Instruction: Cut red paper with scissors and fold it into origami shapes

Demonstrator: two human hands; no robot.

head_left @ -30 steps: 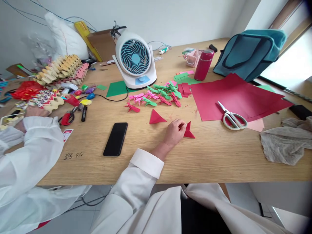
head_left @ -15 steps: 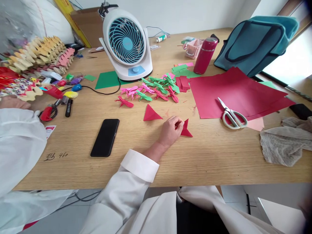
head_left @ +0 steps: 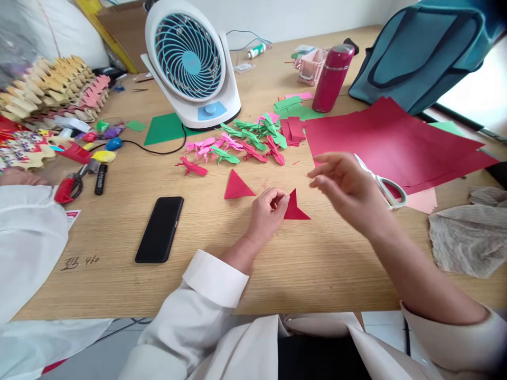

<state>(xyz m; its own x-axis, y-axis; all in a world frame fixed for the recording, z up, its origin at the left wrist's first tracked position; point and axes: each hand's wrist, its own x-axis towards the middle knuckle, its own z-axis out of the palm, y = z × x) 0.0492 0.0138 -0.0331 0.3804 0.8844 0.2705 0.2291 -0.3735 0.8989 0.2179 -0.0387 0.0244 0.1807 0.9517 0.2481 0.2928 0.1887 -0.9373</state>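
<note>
My left hand (head_left: 266, 212) is closed in a pinch on a folded red paper piece (head_left: 295, 208), whose two pointed corners stick out to the right of the fingers. My right hand (head_left: 344, 187) hovers over the table to the right of it, fingers apart and nothing in them. Just left of my pinch lies a second folded piece, a red paper triangle (head_left: 238, 186). Beneath and behind my right hand are white-handled scissors (head_left: 392, 192), partly hidden, on large red paper sheets (head_left: 356, 132). Folded green, pink and red paper figures (head_left: 237, 142) lie in a cluster farther back.
A black phone (head_left: 159, 229) lies left of my forearm. Behind the figures stand a white fan (head_left: 194, 63) and a red bottle (head_left: 334, 79). A teal bag (head_left: 415, 58) and a crumpled grey cloth (head_left: 471, 237) are at right. Another person's white sleeve (head_left: 31, 243) is at left.
My right hand has come into view from the right and is raised over the table. My left hand keeps its pinch on the folded paper. The view has shifted slightly.
</note>
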